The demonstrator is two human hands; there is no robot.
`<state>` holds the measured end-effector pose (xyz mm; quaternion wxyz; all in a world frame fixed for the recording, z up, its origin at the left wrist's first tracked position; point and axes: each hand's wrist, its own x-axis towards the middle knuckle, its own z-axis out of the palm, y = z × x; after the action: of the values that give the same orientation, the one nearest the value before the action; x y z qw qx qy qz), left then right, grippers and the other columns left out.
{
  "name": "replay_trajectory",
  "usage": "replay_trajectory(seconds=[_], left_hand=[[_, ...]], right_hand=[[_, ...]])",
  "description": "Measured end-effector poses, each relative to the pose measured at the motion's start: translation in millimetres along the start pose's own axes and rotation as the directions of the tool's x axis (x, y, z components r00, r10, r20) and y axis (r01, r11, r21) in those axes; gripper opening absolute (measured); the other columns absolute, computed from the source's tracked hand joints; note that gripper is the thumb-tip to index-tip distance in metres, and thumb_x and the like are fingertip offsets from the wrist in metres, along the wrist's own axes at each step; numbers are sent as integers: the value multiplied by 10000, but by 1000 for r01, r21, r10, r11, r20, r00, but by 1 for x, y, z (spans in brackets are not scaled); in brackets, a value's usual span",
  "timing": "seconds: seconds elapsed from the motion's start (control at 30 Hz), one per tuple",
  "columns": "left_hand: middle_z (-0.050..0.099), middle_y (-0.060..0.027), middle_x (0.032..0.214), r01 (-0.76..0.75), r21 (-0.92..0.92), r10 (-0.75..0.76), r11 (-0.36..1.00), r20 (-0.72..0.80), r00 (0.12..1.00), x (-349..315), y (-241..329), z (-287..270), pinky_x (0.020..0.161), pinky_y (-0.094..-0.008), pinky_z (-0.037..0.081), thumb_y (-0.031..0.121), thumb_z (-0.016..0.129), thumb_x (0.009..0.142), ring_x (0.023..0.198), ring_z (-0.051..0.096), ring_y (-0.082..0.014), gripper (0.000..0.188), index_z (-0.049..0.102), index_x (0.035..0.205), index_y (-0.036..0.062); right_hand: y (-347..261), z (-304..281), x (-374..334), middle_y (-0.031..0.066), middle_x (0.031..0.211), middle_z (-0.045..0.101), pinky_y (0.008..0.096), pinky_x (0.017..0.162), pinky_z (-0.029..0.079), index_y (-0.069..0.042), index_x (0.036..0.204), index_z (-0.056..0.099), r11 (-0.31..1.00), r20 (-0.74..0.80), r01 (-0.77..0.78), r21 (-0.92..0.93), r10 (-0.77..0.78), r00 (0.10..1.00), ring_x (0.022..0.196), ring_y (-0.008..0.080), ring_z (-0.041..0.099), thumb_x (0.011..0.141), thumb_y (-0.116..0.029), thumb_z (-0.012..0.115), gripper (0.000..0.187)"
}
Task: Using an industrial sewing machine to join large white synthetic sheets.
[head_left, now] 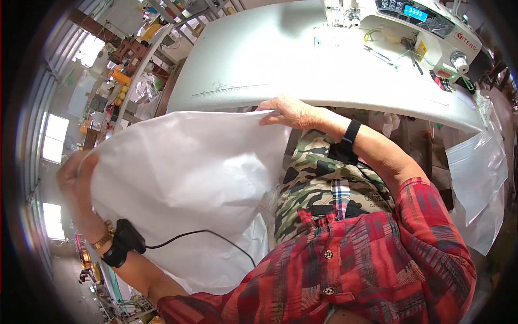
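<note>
A large piece of white fabric (pixel 178 156) is stretched between my two hands and drapes down over my lap on the left. My right hand (pixel 288 112) pinches its upper edge between thumb and fingers, close to the table's front edge. Far to the left, my left hand (pixel 78 175) is curled at the fabric's other corner, slightly smeared by motion. Dark straps sit on both my wrists, and a black cable runs from the left one across the fabric.
Ahead stands a white sewing machine table (pixel 243 59) with a printed ruler along its front. The sewing machine (pixel 426 38) has a lit display. Tweezers (pixel 380 55) and thread lie beside it. Clear plastic sheeting (pixel 480 173) hangs at the right. A cluttered rack (pixel 129 81) stands left.
</note>
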<state>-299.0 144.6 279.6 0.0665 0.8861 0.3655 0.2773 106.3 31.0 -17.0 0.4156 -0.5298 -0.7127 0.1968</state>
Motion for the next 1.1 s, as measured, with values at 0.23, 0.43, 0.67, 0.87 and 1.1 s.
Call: replay_trajectory(seconds=[0.23, 0.43, 0.67, 0.87, 1.1], left_hand=[[716, -126, 865, 236, 495, -125, 836, -247, 961, 35, -61, -43, 756, -357, 505, 303, 643, 923, 802, 679, -259, 335, 692, 1047, -4], [503, -164, 1435, -204, -30, 199, 979, -123, 972, 31, 38, 119, 1115, -387, 363, 134, 714, 868, 1345, 457, -275, 584, 494, 1396, 18], [723, -101, 980, -268, 36, 258, 963, 168, 951, 16, 75, 210, 790, -311, 516, 109, 762, 810, 856, 669, -222, 310, 690, 1098, 21], [650, -80, 693, -276, -272, 315, 922, 111, 943, 48, 60, 184, 609, -245, 462, 43, 704, 850, 661, 570, -70, 91, 702, 905, -30], [517, -172, 656, -283, 86, 260, 955, 211, 942, 90, 63, 213, 579, -368, 397, 138, 666, 902, 560, 427, -274, 251, 569, 778, -59]], right_hand=[[-18, 5, 0, 228, 741, 593, 484, 701, 449, -8, 878, 598, 992, 55, -112, 51, 109, 993, 746, 422, 569, 962, -262, 571, 270], [-76, -34, 19, 215, 756, 641, 434, 715, 478, 7, 904, 668, 973, 117, -189, -131, 205, 972, 719, 365, 610, 968, -261, 555, 298], [-121, -58, 18, 209, 744, 646, 434, 709, 490, 22, 905, 676, 984, 62, -122, -130, 130, 990, 712, 344, 631, 959, -297, 582, 336], [-51, -69, -42, 142, 1103, 676, 371, 947, 466, -39, 1218, 632, 902, -40, -260, 345, 291, 956, 1066, 235, 614, 876, -373, 734, 488], [-27, -69, -80, 51, 960, 635, 311, 867, 472, -89, 1169, 617, 827, -5, -218, 518, 258, 966, 947, 127, 582, 884, -259, 738, 353]])
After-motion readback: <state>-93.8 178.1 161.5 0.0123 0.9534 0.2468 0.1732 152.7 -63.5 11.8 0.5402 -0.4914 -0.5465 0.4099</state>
